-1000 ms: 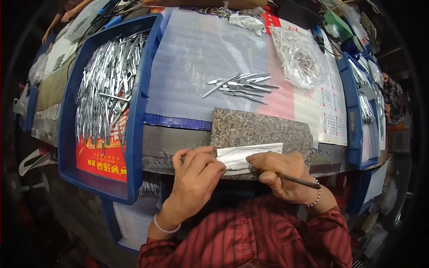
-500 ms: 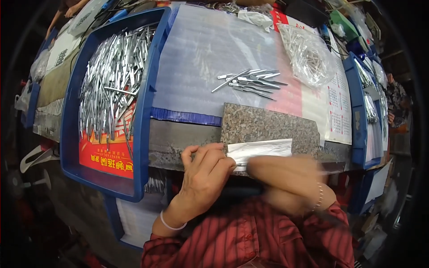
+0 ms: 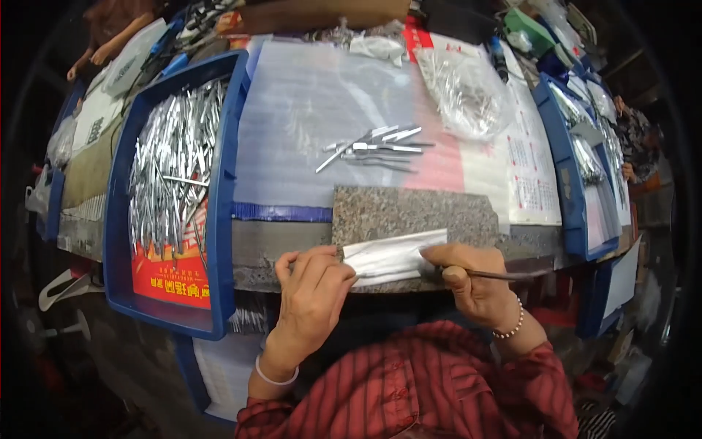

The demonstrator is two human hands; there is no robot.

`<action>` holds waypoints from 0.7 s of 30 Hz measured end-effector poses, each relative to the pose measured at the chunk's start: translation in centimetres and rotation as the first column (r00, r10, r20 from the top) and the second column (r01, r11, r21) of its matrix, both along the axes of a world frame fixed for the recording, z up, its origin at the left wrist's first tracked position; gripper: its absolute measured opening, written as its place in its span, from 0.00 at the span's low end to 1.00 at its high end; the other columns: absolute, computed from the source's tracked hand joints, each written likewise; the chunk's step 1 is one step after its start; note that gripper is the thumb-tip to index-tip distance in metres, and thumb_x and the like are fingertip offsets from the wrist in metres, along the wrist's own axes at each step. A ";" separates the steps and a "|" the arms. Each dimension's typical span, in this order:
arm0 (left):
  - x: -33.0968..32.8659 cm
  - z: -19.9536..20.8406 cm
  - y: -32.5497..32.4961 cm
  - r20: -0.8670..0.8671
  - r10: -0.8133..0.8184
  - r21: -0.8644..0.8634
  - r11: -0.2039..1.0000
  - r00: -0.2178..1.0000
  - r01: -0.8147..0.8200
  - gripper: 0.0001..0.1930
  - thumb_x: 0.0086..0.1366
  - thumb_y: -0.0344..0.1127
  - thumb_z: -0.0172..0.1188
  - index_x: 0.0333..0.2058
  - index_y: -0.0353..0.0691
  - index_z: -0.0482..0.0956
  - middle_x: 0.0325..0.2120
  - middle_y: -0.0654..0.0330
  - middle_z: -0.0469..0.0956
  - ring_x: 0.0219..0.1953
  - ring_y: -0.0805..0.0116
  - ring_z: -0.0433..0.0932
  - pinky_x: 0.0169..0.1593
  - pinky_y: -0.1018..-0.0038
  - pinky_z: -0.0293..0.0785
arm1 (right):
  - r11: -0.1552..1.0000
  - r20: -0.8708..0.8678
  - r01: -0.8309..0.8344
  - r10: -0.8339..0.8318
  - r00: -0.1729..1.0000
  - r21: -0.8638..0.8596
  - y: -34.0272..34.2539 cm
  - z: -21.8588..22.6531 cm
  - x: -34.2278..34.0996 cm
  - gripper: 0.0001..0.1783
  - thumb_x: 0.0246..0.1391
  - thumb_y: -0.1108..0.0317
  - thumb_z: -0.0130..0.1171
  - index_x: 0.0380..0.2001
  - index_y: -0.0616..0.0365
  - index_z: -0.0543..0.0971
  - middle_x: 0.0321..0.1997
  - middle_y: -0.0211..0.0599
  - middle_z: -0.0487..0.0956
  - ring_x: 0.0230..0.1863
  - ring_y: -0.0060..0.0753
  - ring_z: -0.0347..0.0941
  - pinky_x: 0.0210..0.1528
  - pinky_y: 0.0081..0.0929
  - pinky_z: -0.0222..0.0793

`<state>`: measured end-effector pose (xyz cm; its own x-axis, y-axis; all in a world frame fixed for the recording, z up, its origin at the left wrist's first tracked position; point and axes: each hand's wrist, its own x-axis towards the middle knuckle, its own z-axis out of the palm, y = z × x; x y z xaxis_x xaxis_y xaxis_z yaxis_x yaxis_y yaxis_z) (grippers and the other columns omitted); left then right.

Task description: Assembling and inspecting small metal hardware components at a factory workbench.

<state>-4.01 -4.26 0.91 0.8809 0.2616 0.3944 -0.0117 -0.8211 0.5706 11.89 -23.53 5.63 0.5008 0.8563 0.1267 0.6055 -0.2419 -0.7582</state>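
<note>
A folded white sheet (image 3: 395, 252), perhaps paper or cloth, lies slanted over the front of a speckled granite slab (image 3: 417, 208). At its left end my left hand (image 3: 311, 289) is closed, fingertips pressed onto the sheet's near corner. My right hand (image 3: 479, 293) is closed at the sheet's right end around a thin dark rod (image 3: 501, 276), whose free end points right. The rod's other end is hidden by the fingers. Beyond the slab, several thin silvery metal pieces with narrow tips (image 3: 376, 148) lie in a loose pile on a translucent plastic sheet (image 3: 292, 110).
To the left a blue tray (image 3: 223, 241) holds many similar metal pieces. A clear plastic bag (image 3: 468, 99) lies at the back right, and another blue tray (image 3: 563, 164) with bagged pieces stands at the far right. Another person's arm (image 3: 121, 40) shows at the far left.
My right hand, blurred and low over the sheet before, is now at its right end with the rod showing. My left hand stays at the left end. The whole view has shifted slightly.
</note>
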 end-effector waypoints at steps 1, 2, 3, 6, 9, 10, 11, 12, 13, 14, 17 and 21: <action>0.4 0.1 0.0 0.008 -0.002 0.012 1.000 1.000 0.002 0.10 0.52 0.24 0.65 0.32 0.41 0.76 0.30 0.60 0.74 0.43 0.57 0.77 0.50 0.61 0.59 | 0.999 -0.036 0.020 -0.021 0.999 -0.039 -0.7 0.4 0.2 0.30 0.68 0.47 0.39 0.35 0.64 0.80 0.34 0.47 0.82 0.32 0.43 0.80 0.33 0.34 0.73; 0.3 0.2 -0.1 0.005 -0.005 0.023 1.000 1.000 0.004 0.09 0.52 0.24 0.65 0.32 0.41 0.76 0.30 0.60 0.74 0.43 0.57 0.77 0.50 0.61 0.59 | 0.988 0.048 0.002 -0.009 0.999 0.153 -0.9 -0.2 0.7 0.17 0.65 0.57 0.50 0.33 0.61 0.79 0.29 0.43 0.79 0.27 0.45 0.76 0.31 0.33 0.71; 0.1 0.3 -0.2 0.002 -0.006 0.035 0.999 1.000 0.006 0.09 0.52 0.24 0.65 0.32 0.41 0.76 0.30 0.60 0.74 0.43 0.57 0.77 0.50 0.61 0.59 | 0.986 0.056 0.052 -0.061 0.997 0.159 -1.7 0.5 0.4 0.18 0.66 0.58 0.48 0.32 0.61 0.79 0.29 0.43 0.80 0.27 0.44 0.75 0.32 0.33 0.70; -0.5 0.3 -0.6 0.006 0.022 0.070 0.997 1.000 -0.022 0.09 0.51 0.24 0.65 0.31 0.41 0.76 0.30 0.60 0.74 0.43 0.57 0.77 0.51 0.61 0.59 | 0.968 0.046 0.095 -0.108 0.993 0.233 -3.9 0.9 -0.2 0.19 0.67 0.60 0.43 0.30 0.61 0.77 0.31 0.44 0.80 0.28 0.41 0.72 0.37 0.31 0.68; -1.4 1.1 -1.3 0.018 0.079 0.123 0.989 0.997 -0.080 0.10 0.50 0.24 0.66 0.31 0.41 0.76 0.30 0.60 0.74 0.43 0.57 0.77 0.51 0.61 0.59 | 0.946 -0.215 0.159 -0.100 0.972 0.282 -4.8 0.3 -1.1 0.15 0.68 0.65 0.42 0.36 0.64 0.75 0.41 0.44 0.74 0.30 0.28 0.70 0.36 0.25 0.67; -1.6 1.5 -1.6 0.010 0.080 0.130 0.988 0.997 -0.080 0.10 0.50 0.24 0.66 0.31 0.41 0.76 0.30 0.60 0.74 0.43 0.57 0.77 0.51 0.61 0.59 | 0.944 -0.224 0.161 -0.097 0.970 0.287 -5.1 0.3 -1.2 0.15 0.68 0.65 0.42 0.36 0.64 0.75 0.41 0.44 0.74 0.30 0.28 0.70 0.36 0.25 0.67; -2.0 2.0 -2.0 0.014 0.078 0.125 0.989 0.997 -0.079 0.10 0.50 0.24 0.66 0.31 0.41 0.77 0.29 0.60 0.74 0.43 0.57 0.77 0.51 0.61 0.59 | 0.960 -0.353 0.170 -0.083 0.932 0.221 -5.2 0.2 -1.5 0.14 0.68 0.66 0.41 0.41 0.64 0.73 0.41 0.41 0.75 0.28 0.22 0.68 0.33 0.20 0.65; -2.4 2.5 -2.4 0.017 0.078 0.119 0.990 0.997 -0.079 0.10 0.49 0.24 0.66 0.31 0.41 0.77 0.29 0.60 0.74 0.43 0.57 0.77 0.50 0.61 0.59 | 0.974 -0.477 0.166 -0.074 0.876 0.154 -5.3 0.0 -1.7 0.14 0.69 0.68 0.39 0.47 0.64 0.72 0.42 0.39 0.75 0.25 0.16 0.66 0.30 0.16 0.64; -2.6 2.9 -2.8 0.023 0.063 0.092 0.994 0.998 -0.064 0.10 0.49 0.24 0.66 0.31 0.41 0.77 0.29 0.60 0.74 0.43 0.57 0.77 0.50 0.61 0.60 | 0.971 -0.594 0.191 -0.068 0.802 0.147 -5.4 -0.2 -1.9 0.13 0.69 0.68 0.40 0.47 0.64 0.72 0.40 0.38 0.76 0.23 0.14 0.65 0.28 0.14 0.63; -2.9 3.2 -3.2 0.023 0.051 0.077 0.996 0.998 -0.052 0.10 0.49 0.24 0.67 0.31 0.41 0.77 0.29 0.60 0.74 0.43 0.57 0.77 0.50 0.61 0.60 | 0.968 -0.699 0.213 -0.060 0.713 0.134 -5.5 -0.5 -2.2 0.13 0.68 0.69 0.41 0.48 0.64 0.71 0.39 0.38 0.76 0.21 0.13 0.64 0.25 0.13 0.62; -4.1 3.3 -4.0 -0.006 0.026 0.054 0.998 1.000 -0.026 0.13 0.50 0.26 0.68 0.34 0.42 0.77 0.33 0.61 0.74 0.46 0.59 0.77 0.52 0.59 0.58 | 0.978 -0.774 0.151 0.015 0.633 0.143 -5.4 -1.5 -1.8 0.15 0.69 0.67 0.39 0.48 0.64 0.72 0.35 0.38 0.77 0.18 0.11 0.62 0.21 0.11 0.60; -5.0 3.3 -4.9 -0.021 0.042 0.033 0.999 0.999 -0.041 0.12 0.51 0.26 0.68 0.34 0.42 0.78 0.32 0.61 0.75 0.46 0.59 0.77 0.52 0.59 0.58 | 0.983 -0.837 0.111 0.061 0.544 0.143 -5.2 -2.2 -2.1 0.17 0.71 0.63 0.38 0.47 0.65 0.73 0.32 0.37 0.77 0.18 0.11 0.62 0.21 0.11 0.60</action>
